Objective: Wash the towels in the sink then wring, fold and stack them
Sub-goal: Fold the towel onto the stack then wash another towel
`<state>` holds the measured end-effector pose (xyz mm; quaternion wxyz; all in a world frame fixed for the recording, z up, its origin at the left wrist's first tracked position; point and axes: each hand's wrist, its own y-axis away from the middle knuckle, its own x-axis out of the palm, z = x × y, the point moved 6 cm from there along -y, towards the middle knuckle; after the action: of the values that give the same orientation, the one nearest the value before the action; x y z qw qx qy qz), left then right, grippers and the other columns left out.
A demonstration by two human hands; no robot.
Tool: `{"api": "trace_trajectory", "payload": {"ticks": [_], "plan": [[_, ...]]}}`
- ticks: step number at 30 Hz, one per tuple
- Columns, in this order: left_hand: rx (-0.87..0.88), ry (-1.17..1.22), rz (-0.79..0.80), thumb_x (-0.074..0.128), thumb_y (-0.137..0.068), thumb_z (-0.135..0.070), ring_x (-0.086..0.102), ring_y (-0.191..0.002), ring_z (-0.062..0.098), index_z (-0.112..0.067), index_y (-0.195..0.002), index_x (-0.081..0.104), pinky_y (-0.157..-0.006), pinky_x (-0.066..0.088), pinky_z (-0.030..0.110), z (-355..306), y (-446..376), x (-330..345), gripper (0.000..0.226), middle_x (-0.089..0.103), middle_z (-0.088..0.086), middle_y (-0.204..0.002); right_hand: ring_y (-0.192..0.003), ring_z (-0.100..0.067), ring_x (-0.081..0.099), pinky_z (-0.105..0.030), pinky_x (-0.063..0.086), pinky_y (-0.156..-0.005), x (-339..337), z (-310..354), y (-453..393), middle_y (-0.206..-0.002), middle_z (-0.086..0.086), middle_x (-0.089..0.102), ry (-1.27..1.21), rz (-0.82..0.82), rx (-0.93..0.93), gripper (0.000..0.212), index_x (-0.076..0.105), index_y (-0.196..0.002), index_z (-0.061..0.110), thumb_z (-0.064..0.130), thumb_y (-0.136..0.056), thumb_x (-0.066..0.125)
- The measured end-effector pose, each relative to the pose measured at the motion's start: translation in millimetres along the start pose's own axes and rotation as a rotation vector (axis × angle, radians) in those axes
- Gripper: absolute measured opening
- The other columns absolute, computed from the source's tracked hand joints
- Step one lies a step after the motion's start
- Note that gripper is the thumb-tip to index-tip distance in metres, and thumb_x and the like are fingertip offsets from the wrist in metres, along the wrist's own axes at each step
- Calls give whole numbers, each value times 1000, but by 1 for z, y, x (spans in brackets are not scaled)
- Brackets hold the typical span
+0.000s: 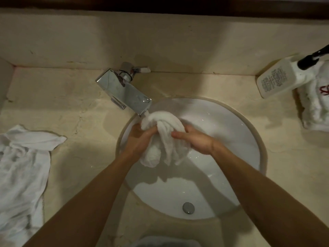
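Dim, warm lighting is noted throughout, with deep shadows cast across the surfaces. A beige stone countertop (74,107), mottled and rough in texture, is seen to fill most of the view. A backsplash (160,40) of the same beige material is raised along the far edge, marked with faint scuffs and stains. A dark band (160,2) is visible above the backsplash; its nature cannot be determined. A side wall return (4,81) is observed at the far left, meeting the countertop in a corner. A chrome tap (124,91) with a flat angular spout is mounted on the countertop near the backsplash, its lever (141,70) turned rightward. Bright reflections are recorded on the spout.
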<state>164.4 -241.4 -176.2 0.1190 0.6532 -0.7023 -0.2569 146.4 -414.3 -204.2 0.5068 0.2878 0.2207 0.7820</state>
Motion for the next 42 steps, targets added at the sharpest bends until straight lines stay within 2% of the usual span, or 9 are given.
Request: {"api": "trace_trajectory", "payload": {"ticks": [6, 10, 14, 22, 25, 31, 34, 37, 42], "plan": [[-149, -90, -2, 61, -81, -62, 66, -91, 15, -19, -104, 68, -75, 50, 24, 17, -5, 5, 50, 71, 0, -97, -105, -31, 70, -52, 51, -102, 20, -5, 5, -109, -15, 74, -341, -178, 7, 20, 70, -105, 16, 22, -87, 74], [-318, 86, -55, 57, -84, -65, 66, -98, 25, -19, -95, 68, -92, 51, 39, 33, -9, 16, 48, 72, 6, -102, -102, -33, 71, -50, 53, -99, 25, -3, 0, -109, -19, 73, -481, -351, -12, 41, 69, -113, 2, 28, -82, 78], [-392, 276, -83, 54, -86, -62, 69, -95, 25, -16, -101, 70, -88, 54, 41, 41, -13, 23, 51, 73, 9, -103, -119, -34, 63, -46, 47, -107, 39, -16, 6, -126, -21, 67, -773, -213, -33, 50, 64, -128, 2, 32, -89, 70], [-462, 695, 11, 42, -81, -73, 66, -103, 29, -9, -118, 65, -101, 46, 43, 41, -7, 43, 77, 69, 15, -106, -113, -22, 66, -37, 50, -96, 52, 4, -3, -119, 0, 69, 145, -465, -11, 68, 54, -128, 19, 63, -79, 69], [-429, 967, 170, 17, -96, -60, 71, -89, 23, -10, -87, 76, -84, 56, 38, 41, -7, 55, 78, 72, 10, -91, -114, -36, 59, -36, 40, -80, 43, 29, -14, -123, -15, 62, 637, -482, 125, 62, 41, -129, 11, 55, -89, 57], [-429, 1040, -13, 24, -103, -35, 71, -74, 15, -12, -110, 59, -59, 57, 23, 60, -6, 47, 42, 64, 8, -94, -113, -34, 61, -34, 36, -76, 64, 63, -29, -121, -11, 64, 1276, -340, 28, 48, 50, -130, 15, 49, -96, 50], [-413, 1112, -154, 24, -102, -29, 70, -70, 14, -10, -108, 56, -58, 54, 19, 29, -7, 50, 37, 69, 7, -83, -115, -33, 62, -33, 38, -77, 66, 62, -37, -122, -8, 63, 1223, -273, 87, 58, 45, -133, 14, 56, -93, 53], [-218, 1230, -462, 30, -105, -38, 54, -125, 25, -12, -109, 60, -92, 48, 28, 5, 7, 35, 40, 56, 11, -137, -126, -33, 53, -36, 42, -86, 59, 42, -40, -138, -10, 53, 778, -192, 277, 109, 23, -150, 11, 76, -74, 66], [-463, 1241, 9, 40, -94, -52, 50, -130, 34, -9, -124, 62, -115, 31, 48, 46, 16, 25, 56, 53, 19, -141, -106, -23, 65, -45, 54, -93, 55, 20, -50, -115, -1, 65, 671, -137, 240, 110, 40, -133, 19, 67, -44, 83]]}}
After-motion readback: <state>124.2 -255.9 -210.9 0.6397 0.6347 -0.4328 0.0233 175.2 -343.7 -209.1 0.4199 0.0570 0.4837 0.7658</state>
